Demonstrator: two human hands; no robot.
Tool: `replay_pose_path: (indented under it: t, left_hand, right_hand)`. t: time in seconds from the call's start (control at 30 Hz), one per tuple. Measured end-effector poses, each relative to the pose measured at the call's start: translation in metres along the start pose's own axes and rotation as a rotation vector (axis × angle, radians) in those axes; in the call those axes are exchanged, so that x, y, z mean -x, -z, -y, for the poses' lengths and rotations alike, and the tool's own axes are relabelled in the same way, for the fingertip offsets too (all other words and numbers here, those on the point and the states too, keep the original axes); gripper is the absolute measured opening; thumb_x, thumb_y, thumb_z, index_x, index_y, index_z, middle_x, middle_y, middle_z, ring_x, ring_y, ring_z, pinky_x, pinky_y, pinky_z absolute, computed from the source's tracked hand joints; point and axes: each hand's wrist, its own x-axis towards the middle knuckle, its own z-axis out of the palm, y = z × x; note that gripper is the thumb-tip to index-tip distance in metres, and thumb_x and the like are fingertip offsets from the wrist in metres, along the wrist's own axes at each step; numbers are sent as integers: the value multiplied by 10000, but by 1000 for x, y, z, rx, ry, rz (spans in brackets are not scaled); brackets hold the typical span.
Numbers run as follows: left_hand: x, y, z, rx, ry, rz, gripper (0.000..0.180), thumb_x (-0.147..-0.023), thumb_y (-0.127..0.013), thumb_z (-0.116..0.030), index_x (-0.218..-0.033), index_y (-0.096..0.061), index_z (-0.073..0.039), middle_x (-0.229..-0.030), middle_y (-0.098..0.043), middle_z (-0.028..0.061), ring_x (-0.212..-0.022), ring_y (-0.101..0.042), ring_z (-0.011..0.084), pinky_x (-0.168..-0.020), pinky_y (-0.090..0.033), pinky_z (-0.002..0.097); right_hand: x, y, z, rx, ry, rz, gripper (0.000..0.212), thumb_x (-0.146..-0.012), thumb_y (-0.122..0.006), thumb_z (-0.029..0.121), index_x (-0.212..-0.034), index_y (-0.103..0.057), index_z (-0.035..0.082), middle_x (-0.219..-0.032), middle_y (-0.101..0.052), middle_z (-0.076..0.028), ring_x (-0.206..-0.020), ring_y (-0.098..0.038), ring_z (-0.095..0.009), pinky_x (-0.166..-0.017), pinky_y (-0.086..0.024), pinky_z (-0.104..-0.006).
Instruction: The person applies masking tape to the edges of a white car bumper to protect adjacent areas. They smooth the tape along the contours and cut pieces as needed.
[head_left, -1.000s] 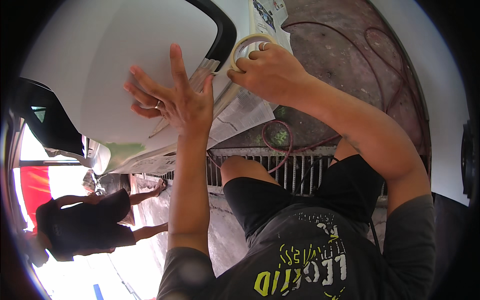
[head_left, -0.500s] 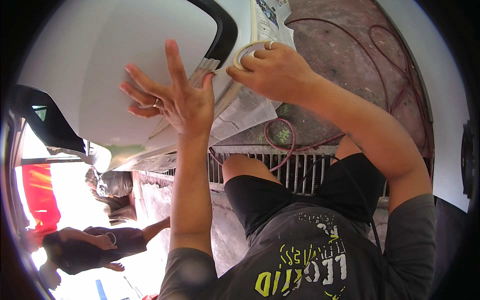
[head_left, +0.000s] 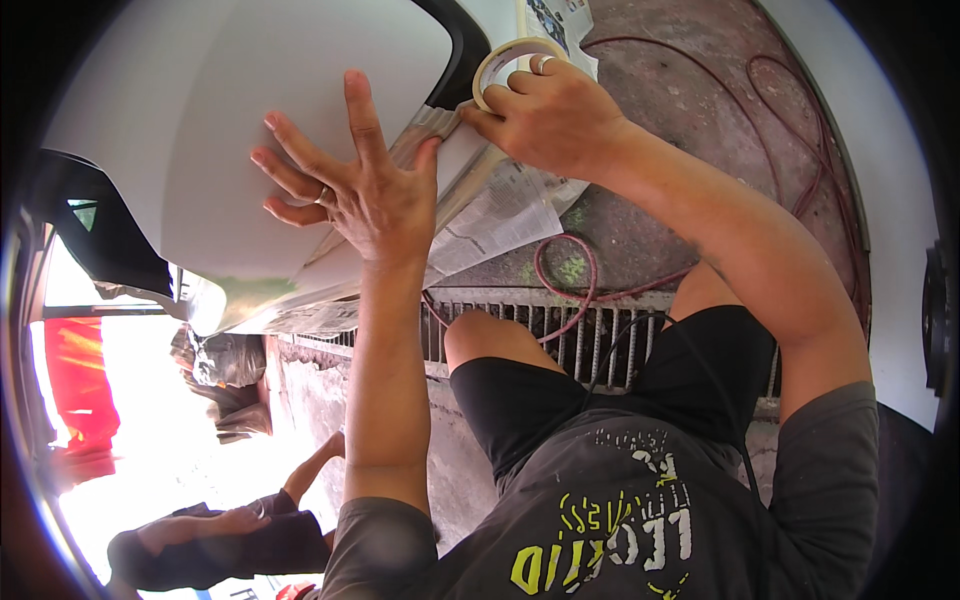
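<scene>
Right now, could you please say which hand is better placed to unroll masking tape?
Probably the right hand: it holds the masking tape roll, with the left hand spread over the car panel.

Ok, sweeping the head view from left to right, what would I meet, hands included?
Red sheet → dark bundle → left hand, fingers spread → right hand holding a roll of tape → pale panel at the right edge.

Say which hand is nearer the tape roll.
Right. The right hand grips the tape roll; the left hand is apart from it, lower and to its left.
</scene>
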Motion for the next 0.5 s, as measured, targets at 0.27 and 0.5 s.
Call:
replay_pose_path:
  t: [0.27,0.5]
  left_hand:
    - [0,-2,6,-32,0,-29,1247,-585,-1035,-507,-1645,-379,-510,-1778,26,244,-1588,70,600,-1110,-73,873]
    - [0,0,7,-78,13,-24,1243,-574,-1026,-527,-1639,-385,-519,-1772,45,243,-1574,74,624,-1110,-102,880]
  right_hand:
    - [11,-4,6,24,32,3,330,-908,-688,255,-1190,-777,109,-990,-730,-30,-893,-720,-203,-783,-555,-349]
    - [10,2,19,-5,-34,102,402,-944,-646,260,-1293,-755,92,-1050,-728,-45,-929,-716,-223,-876,-555,-370]
